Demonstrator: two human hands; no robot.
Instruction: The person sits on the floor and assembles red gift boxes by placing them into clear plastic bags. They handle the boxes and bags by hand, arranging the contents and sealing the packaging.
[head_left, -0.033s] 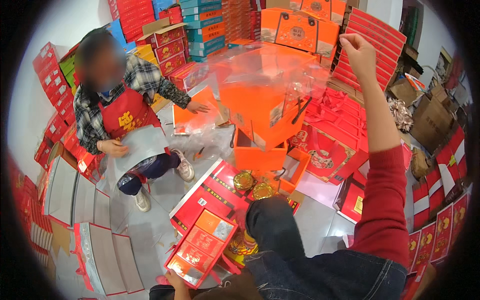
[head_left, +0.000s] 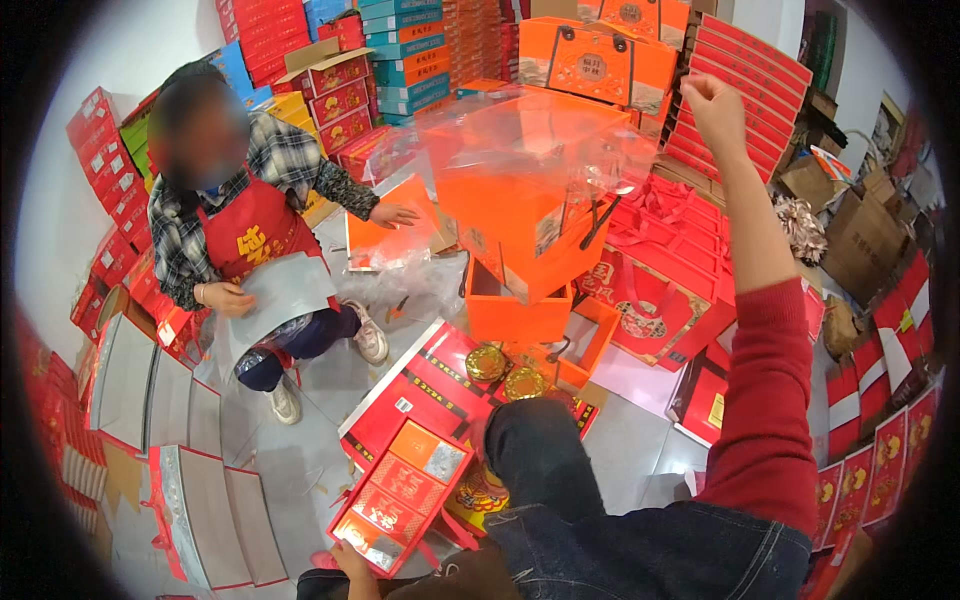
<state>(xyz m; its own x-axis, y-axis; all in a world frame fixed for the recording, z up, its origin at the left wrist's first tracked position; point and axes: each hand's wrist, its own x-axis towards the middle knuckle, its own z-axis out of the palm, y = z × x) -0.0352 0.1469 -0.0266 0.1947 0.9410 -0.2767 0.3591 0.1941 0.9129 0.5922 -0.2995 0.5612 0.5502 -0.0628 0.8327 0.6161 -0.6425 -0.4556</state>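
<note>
My left hand (head_left: 352, 566) grips the lower corner of a red gift box (head_left: 340, 510). Several small red and orange boxes (head_left: 408, 488) fill the box, which is tilted across my lap. My right hand (head_left: 716, 102) is raised high at the right, its fingertips pinched together; anything between them is too small to make out. Below and left of that hand, clear plastic film (head_left: 530, 140) lies over the tall orange boxes (head_left: 520, 215). Two gold round tins (head_left: 486, 363) rest on a large red carton (head_left: 420, 385) in front of my knee.
At the left a co-worker in a red apron (head_left: 258, 225) holds a translucent sheet (head_left: 285, 290), the other hand over an orange panel (head_left: 385, 235). Red gift bags (head_left: 650, 305) stand right of the orange boxes. Grey-lined open boxes (head_left: 205, 510) line the left floor; stacked cartons (head_left: 405, 60) rise behind.
</note>
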